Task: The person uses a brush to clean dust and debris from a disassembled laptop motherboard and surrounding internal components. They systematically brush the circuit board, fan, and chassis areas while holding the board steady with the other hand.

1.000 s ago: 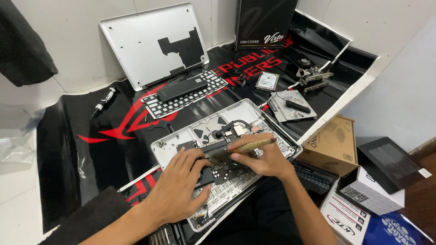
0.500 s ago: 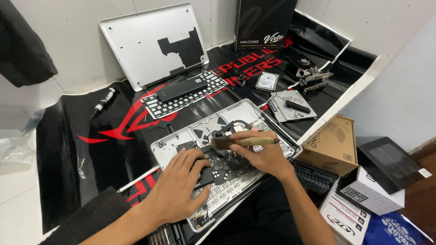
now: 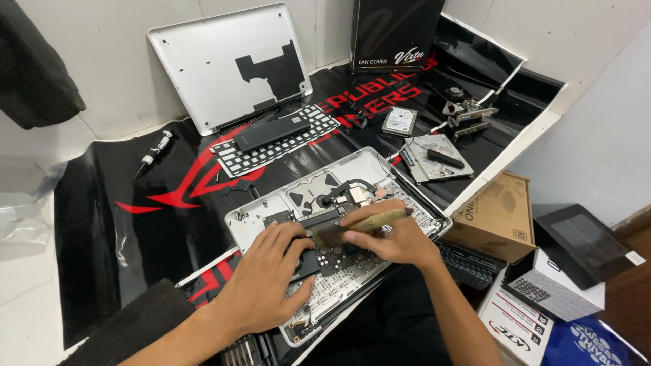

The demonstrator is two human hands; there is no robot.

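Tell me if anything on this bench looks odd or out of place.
Nothing looks spilled or broken. The opened laptop shell lies askew on the black mat, its removed bottom cover leaning against the wall. The right hand holds a brush; the left hand rests on the shell.

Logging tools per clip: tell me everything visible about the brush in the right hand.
The worn wooden-handled brush has a pale, grimy, flat handle and dark bristles at its left end. It lies nearly level, the handle rising slightly to the right. The right hand grips the handle; the bristles meet the dark circuit board inside the opened silver laptop shell. The left hand presses on the board beside it, apparently without touching the brush.
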